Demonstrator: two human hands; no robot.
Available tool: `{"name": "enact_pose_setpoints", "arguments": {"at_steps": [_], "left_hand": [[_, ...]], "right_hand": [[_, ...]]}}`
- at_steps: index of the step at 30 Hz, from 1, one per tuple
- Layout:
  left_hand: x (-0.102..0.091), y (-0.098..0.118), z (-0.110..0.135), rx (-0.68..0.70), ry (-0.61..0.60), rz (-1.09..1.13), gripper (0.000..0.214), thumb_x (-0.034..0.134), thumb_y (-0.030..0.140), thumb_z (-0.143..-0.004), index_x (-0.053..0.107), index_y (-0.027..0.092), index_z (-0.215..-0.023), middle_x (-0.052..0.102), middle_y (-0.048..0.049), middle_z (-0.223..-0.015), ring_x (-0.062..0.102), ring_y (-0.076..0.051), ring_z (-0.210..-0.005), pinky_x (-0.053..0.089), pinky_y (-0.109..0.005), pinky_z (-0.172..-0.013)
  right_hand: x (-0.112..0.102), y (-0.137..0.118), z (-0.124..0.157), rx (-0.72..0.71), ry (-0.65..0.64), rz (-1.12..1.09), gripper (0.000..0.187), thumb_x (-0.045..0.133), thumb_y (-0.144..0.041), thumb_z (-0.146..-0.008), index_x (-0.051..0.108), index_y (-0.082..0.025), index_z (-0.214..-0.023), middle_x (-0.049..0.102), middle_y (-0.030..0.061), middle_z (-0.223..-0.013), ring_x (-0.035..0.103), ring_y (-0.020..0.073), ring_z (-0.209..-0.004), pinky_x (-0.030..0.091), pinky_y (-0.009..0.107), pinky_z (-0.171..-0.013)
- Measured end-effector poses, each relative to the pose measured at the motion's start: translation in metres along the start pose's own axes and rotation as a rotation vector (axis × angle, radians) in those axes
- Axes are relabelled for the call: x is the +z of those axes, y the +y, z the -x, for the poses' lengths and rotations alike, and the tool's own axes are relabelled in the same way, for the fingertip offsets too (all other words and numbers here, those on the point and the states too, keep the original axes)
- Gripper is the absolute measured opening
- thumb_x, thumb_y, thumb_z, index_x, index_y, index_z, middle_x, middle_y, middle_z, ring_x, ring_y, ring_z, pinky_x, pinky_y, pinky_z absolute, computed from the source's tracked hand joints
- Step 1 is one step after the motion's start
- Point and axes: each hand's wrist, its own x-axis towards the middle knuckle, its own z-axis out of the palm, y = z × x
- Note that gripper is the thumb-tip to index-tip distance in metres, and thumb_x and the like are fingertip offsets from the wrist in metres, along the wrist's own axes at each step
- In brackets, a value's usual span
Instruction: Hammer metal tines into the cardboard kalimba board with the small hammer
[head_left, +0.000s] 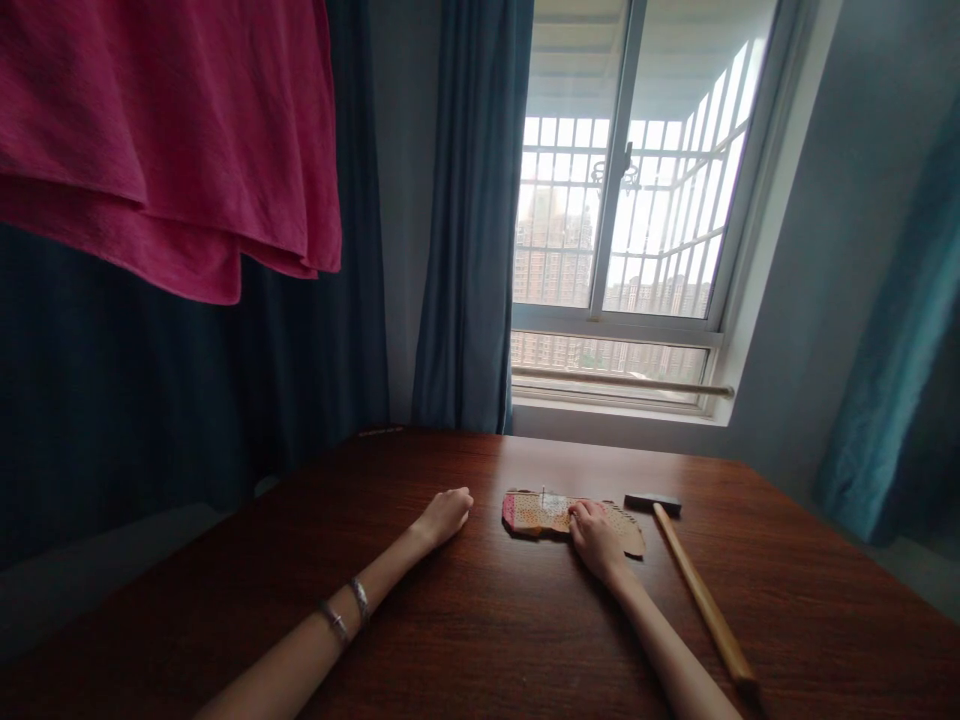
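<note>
A flat, irregular piece of speckled cardboard or wood (536,514) lies on the dark wooden table (420,620), with a small nail standing upright in it. My right hand (595,538) rests on the piece, fingers curled and pressed on its surface just right of the nail. My left hand (446,515) lies on the table to the left of the piece, fingers curled into a loose fist with nothing visible in it; bracelets sit on that wrist. A hammer (694,580) with a long wooden handle lies on the table right of my right hand, untouched.
A window (622,220) with a metal grille is straight ahead, blue curtains (469,220) beside it. A pink cloth (165,140) hangs at the upper left. The table's far edge runs below the window sill.
</note>
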Motion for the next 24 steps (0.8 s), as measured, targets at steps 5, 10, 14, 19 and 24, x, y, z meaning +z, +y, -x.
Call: {"name": "enact_pose_setpoints", "arguments": {"at_steps": [5,10,14,19,24], "left_hand": [[0.002,-0.001,-0.001,0.039,0.014,-0.027,0.022,0.041,0.013,-0.081,0.061,0.016,-0.073,0.058,-0.0092,-0.088,0.059,-0.02,-0.084,0.043,-0.029,-0.077],[0.005,-0.005,-0.004,0.079,0.01,-0.071,0.02,0.041,0.012,-0.081,0.061,0.016,-0.075,0.059,-0.0101,-0.087,0.059,-0.021,-0.084,0.044,-0.031,-0.076],[0.005,-0.005,-0.006,0.129,0.003,-0.144,0.022,0.04,0.011,-0.08,0.061,0.015,-0.078,0.059,-0.0109,-0.087,0.06,-0.022,-0.083,0.045,-0.031,-0.074],[0.002,-0.001,-0.008,0.168,-0.005,-0.206,0.019,0.042,0.008,-0.078,0.06,0.013,-0.081,0.06,-0.0119,-0.088,0.06,-0.022,-0.082,0.045,-0.031,-0.074],[-0.003,0.012,-0.006,0.253,0.044,-0.233,0.012,0.044,0.013,-0.081,0.056,0.012,-0.084,0.059,-0.0113,-0.084,0.06,-0.02,-0.075,0.046,-0.029,-0.069]], "right_hand": [[-0.001,-0.001,0.0,0.005,-0.006,0.004,0.023,0.038,-0.019,-0.083,0.06,-0.019,-0.092,0.06,0.0078,-0.098,0.053,0.0184,-0.094,0.038,0.026,-0.082],[-0.002,-0.002,0.0,0.01,-0.016,0.009,0.024,0.037,-0.02,-0.084,0.059,-0.018,-0.092,0.06,0.0075,-0.097,0.052,0.018,-0.095,0.037,0.027,-0.083],[-0.005,-0.005,0.0,0.012,-0.031,0.01,0.023,0.037,-0.019,-0.084,0.059,-0.018,-0.093,0.059,0.0071,-0.099,0.052,0.0178,-0.095,0.037,0.027,-0.084],[-0.003,-0.004,0.001,-0.007,-0.002,-0.01,0.023,0.038,-0.019,-0.083,0.06,-0.018,-0.092,0.06,0.0079,-0.098,0.053,0.0178,-0.094,0.037,0.027,-0.085],[-0.008,-0.002,-0.003,-0.003,0.104,-0.125,0.023,0.043,-0.021,-0.079,0.062,-0.018,-0.09,0.061,0.0089,-0.099,0.054,0.0197,-0.095,0.038,0.03,-0.088]]}}
